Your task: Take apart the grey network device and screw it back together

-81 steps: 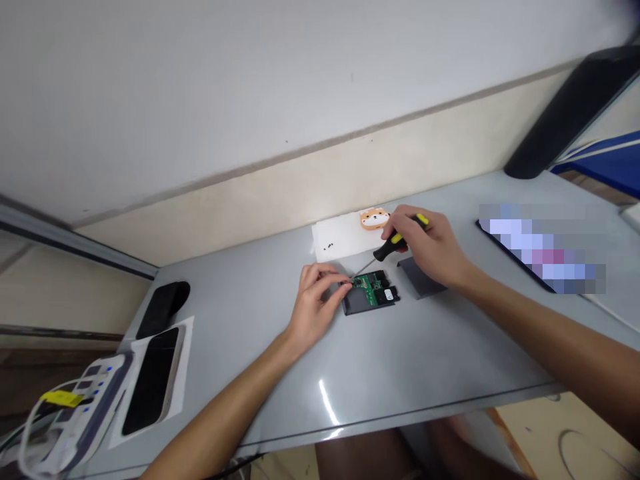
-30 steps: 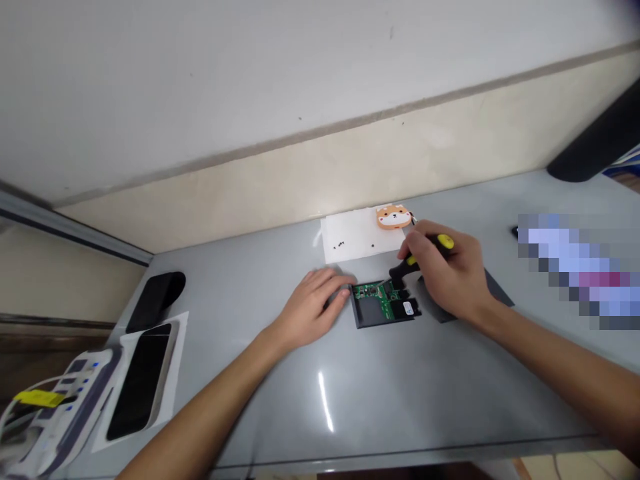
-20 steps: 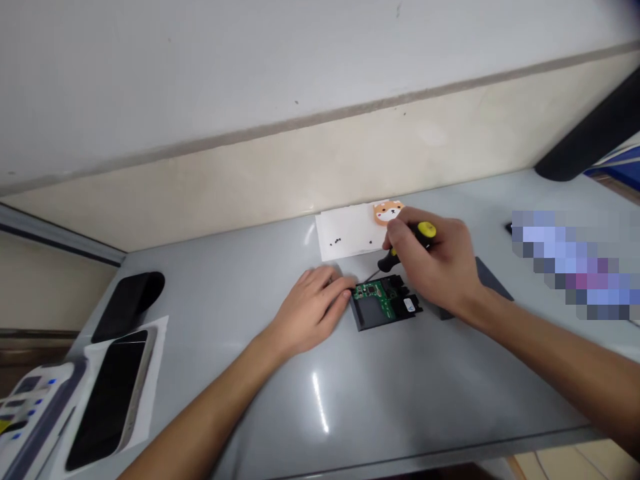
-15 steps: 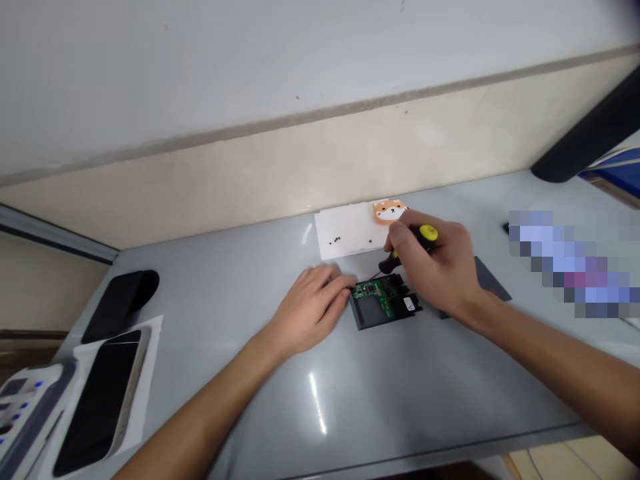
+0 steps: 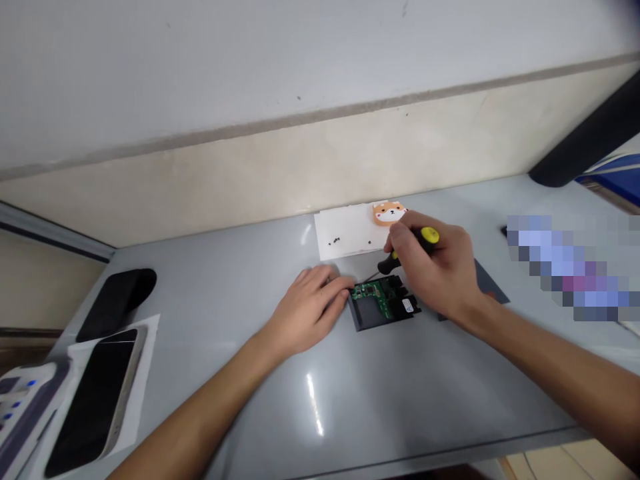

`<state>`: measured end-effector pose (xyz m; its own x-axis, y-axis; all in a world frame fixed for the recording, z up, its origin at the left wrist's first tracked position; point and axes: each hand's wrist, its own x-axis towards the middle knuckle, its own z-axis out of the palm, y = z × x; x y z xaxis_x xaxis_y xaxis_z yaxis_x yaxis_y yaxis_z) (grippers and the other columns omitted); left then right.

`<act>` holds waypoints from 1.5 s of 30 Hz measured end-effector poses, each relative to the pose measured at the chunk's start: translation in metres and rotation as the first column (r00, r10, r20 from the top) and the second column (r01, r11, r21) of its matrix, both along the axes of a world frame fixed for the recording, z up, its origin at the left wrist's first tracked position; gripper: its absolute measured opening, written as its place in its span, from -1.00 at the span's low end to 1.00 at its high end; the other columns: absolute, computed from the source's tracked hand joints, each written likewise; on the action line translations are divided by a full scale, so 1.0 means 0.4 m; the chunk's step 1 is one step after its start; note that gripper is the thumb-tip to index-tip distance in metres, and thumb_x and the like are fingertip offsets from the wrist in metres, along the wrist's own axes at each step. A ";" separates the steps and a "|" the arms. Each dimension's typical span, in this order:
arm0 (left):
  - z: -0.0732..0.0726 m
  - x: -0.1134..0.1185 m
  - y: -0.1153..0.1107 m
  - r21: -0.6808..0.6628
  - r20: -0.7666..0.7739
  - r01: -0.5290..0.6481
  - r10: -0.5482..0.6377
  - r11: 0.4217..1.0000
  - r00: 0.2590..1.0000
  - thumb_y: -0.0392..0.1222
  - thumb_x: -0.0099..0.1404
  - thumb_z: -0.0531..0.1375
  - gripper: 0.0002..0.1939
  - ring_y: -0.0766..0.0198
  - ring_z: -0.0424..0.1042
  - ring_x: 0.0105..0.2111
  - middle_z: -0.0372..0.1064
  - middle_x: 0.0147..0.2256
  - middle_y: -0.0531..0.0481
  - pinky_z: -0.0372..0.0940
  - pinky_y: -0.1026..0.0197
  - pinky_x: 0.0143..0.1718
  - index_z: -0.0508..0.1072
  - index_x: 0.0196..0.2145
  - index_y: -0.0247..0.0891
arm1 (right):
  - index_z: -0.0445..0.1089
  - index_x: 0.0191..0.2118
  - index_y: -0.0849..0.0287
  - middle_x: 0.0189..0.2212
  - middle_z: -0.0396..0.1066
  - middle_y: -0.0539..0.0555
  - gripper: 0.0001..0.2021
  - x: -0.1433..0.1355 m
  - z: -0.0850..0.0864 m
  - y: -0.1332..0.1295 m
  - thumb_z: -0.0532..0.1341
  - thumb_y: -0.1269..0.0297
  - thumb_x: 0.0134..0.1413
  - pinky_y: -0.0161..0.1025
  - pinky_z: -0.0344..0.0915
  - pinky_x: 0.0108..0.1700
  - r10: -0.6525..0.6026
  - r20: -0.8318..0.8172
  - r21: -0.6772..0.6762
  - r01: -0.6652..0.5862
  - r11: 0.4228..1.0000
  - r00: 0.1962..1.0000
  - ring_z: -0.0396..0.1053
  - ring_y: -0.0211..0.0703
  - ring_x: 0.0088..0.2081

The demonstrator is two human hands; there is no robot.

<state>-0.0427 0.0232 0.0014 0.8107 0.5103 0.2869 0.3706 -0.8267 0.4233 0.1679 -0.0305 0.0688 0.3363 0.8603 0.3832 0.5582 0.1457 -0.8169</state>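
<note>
A small dark device with a green circuit board (image 5: 371, 303) lies flat on the grey table (image 5: 240, 267). My left hand (image 5: 315, 308) presses its fingertips to the device's upper left corner, thumb and index close together there. A black and yellow screwdriver (image 5: 389, 264) is gripped in my right hand (image 5: 440, 267), its thin shaft slanting down left to the board's top edge. Behind the device is a white paper (image 5: 345, 227) with several tiny dark screws (image 5: 335, 241) and an orange dog-face item (image 5: 389, 213). A dark flat panel (image 5: 487, 285) lies partly under my right wrist.
At the left are a phone (image 5: 93, 400) on white paper, a black object (image 5: 107, 303) and a white and purple item (image 5: 30, 413). A black pole (image 5: 565, 157) stands at the back right. The wall (image 5: 250, 167) borders the table's back edge.
The view has shifted very slightly. Both hands, the screwdriver and the device keep nearly the same positions.
</note>
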 end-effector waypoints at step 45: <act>0.014 -0.001 -0.015 -0.111 -0.004 0.074 -0.075 0.991 0.997 0.05 0.40 0.33 -0.43 -0.11 0.48 0.14 0.44 0.20 -0.24 0.42 -0.18 0.15 0.33 0.25 -0.19 | 0.18 -0.56 0.05 -0.61 0.26 -0.04 -0.66 0.002 0.016 -0.007 0.21 0.29 0.25 -0.22 0.15 -0.50 0.057 0.077 -0.024 -0.055 0.998 0.995 0.18 -0.22 -0.53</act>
<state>-0.0430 0.0172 0.0068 0.8496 0.4771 0.2248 0.3139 -0.8000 0.5113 0.1689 -0.0334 0.0753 0.2575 0.8852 0.3875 0.6114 0.1613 -0.7747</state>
